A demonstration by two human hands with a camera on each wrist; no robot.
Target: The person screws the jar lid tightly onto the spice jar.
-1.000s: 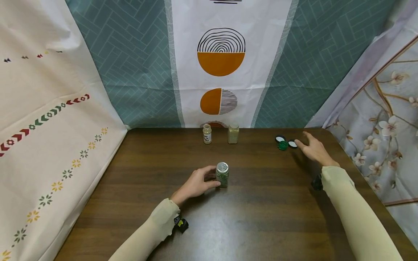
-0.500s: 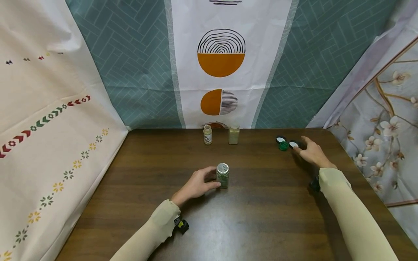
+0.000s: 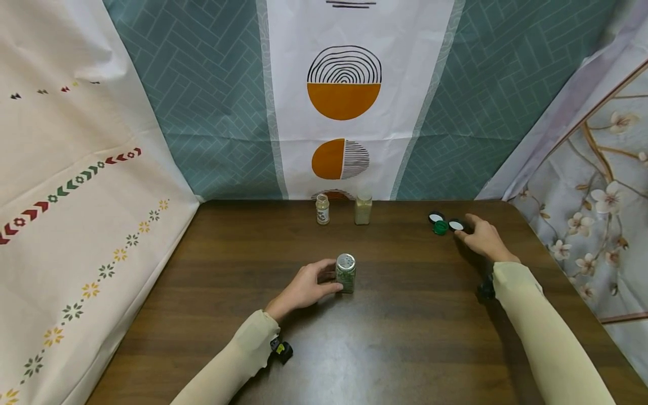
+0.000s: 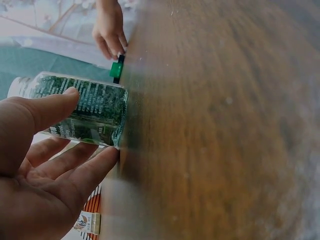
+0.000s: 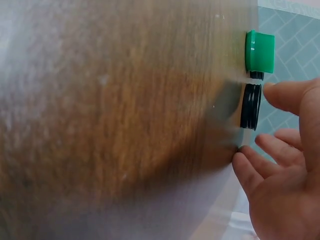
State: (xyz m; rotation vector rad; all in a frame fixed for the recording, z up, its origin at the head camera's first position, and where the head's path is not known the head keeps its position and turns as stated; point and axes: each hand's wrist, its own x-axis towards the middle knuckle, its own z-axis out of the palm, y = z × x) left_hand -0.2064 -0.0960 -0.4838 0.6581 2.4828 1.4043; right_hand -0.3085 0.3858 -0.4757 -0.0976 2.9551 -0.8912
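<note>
A: Anything in the left hand (image 3: 305, 286)?

B: Yes, holding a glass shaker jar (image 3: 346, 277) of green herbs between thumb and fingers, from the left side.

A: Standing where?

B: Upright near the middle of the brown wooden surface (image 3: 405, 343), perforated silver top facing up.

A: And over on the right?

B: At the far right, the right hand (image 3: 483, 238), with fingers parted around the right side of a black lid (image 3: 456, 225), white inside facing up.

A: Touching?

B: Thumb right at the rim, other fingers apart from the lid; can't tell about thumb contact.

A: Beside what?

B: Just right of a green cap (image 3: 440, 227) and a second black lid (image 3: 436, 217).

A: Farther back?

B: Near the far edge, a small labelled glass bottle (image 3: 322, 211), then, to the right, a square glass jar (image 3: 363, 211).
</note>
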